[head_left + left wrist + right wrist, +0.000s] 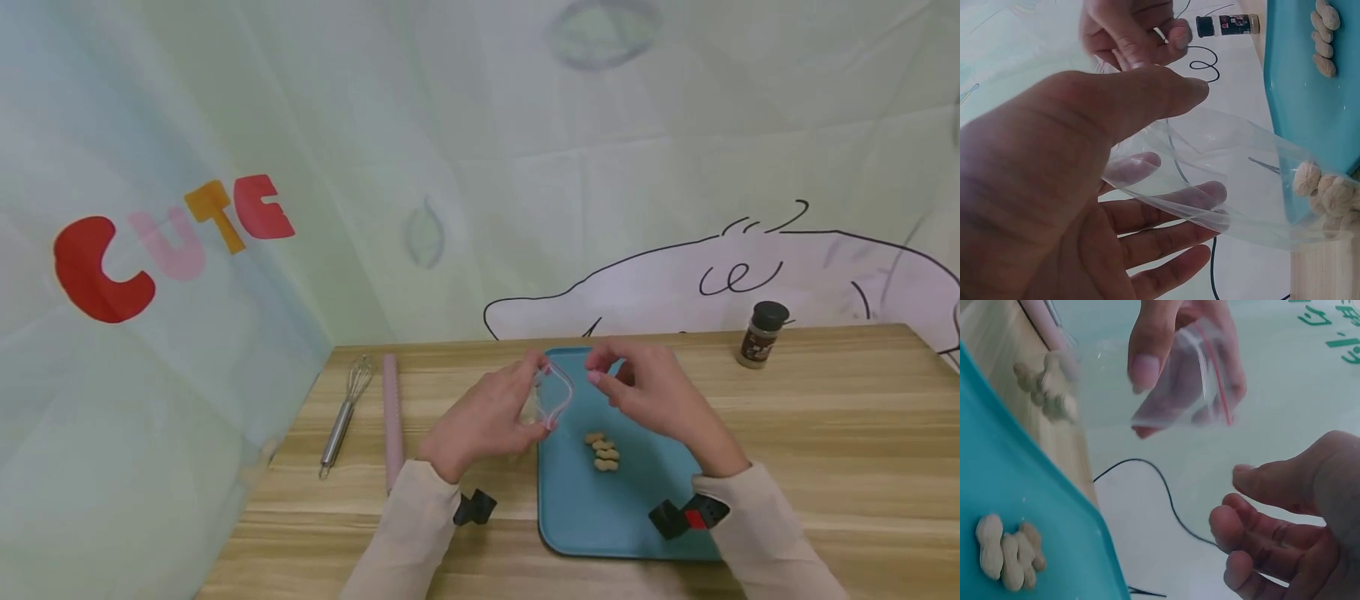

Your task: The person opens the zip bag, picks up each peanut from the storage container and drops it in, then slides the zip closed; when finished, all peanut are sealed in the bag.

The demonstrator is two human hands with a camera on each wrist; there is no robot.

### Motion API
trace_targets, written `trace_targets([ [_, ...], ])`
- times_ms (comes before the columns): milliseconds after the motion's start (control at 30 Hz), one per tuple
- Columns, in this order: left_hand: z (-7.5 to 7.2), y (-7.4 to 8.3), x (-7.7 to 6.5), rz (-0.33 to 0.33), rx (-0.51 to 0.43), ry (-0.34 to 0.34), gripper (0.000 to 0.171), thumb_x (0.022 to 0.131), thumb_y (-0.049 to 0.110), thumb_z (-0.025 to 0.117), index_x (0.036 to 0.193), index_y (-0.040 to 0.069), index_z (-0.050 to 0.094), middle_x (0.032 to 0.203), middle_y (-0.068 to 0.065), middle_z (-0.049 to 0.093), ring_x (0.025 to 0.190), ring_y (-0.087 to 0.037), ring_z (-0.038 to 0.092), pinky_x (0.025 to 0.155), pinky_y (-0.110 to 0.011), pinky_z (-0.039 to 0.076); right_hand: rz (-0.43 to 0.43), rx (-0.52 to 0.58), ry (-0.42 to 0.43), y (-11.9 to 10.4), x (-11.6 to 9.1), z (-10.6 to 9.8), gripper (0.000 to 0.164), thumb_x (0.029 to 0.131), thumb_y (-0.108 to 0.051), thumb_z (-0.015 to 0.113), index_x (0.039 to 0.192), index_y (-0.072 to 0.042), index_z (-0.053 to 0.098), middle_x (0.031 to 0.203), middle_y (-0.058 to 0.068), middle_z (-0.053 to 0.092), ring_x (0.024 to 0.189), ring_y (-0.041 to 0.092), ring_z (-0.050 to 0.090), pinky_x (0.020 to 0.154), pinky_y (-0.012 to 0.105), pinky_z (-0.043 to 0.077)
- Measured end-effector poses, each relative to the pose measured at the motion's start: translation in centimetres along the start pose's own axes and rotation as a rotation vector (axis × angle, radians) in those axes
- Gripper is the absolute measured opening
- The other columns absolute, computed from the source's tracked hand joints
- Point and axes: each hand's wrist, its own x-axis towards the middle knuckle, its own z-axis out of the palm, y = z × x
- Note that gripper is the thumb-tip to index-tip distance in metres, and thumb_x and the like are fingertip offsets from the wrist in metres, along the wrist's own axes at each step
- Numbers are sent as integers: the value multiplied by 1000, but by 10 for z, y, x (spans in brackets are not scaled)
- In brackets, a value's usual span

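Observation:
My left hand holds a clear zip-lock bag near its mouth, which gapes between the thumb and fingers. A red line runs along the mouth. Several unshelled peanuts lie at the bag's lower end. To the right of the mouth is my right hand, its fingers loosely bent. In the right wrist view its thumb and fingers are apart with nothing between them. Below the hands, several more peanuts lie in a row on a blue tray.
A whisk and a pink rod lie on the wooden table to the left. At the back right stands a spice jar with a black lid. Behind the table hangs a printed curtain.

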Motion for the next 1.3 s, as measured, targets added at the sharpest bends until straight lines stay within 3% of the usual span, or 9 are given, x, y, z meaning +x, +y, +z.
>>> trace_targets([
  [233,-1,-1,-1,-7,13,5,64,94,22,79,146,11,42,134,-8,67,112,-26,69,100,-41,60,103,-27,-112,18,1,1,13,101,-12,72,112,-6,76,103,12,76,69,16,69,61,28,54],
  [467,-3,0,-2,-18,3,3,65,95,22,79,147,11,42,130,-9,67,111,-28,69,97,-40,60,75,-48,-231,42,2,11,14,98,-9,74,111,-2,77,102,11,76,71,11,61,64,26,53],
  [767,0,0,1,-1,8,1,64,92,18,80,144,10,42,132,-12,68,110,-26,69,97,-38,59,142,-68,-409,59,0,19,12,96,-10,77,108,-8,80,102,4,78,85,14,60,74,29,51],
  [1000,0,-1,0,7,14,10,64,92,19,79,144,9,42,131,-14,68,109,-29,70,97,-40,59,137,-56,-423,62,-2,21,10,95,-9,79,104,-11,81,102,1,79,87,13,58,76,29,49],
  [1300,0,-2,0,7,30,13,64,93,22,80,143,11,42,128,-13,69,101,-21,66,96,-38,59,137,-95,-413,65,0,28,8,96,-8,78,95,-16,80,91,-5,76,85,13,58,78,30,48],
])
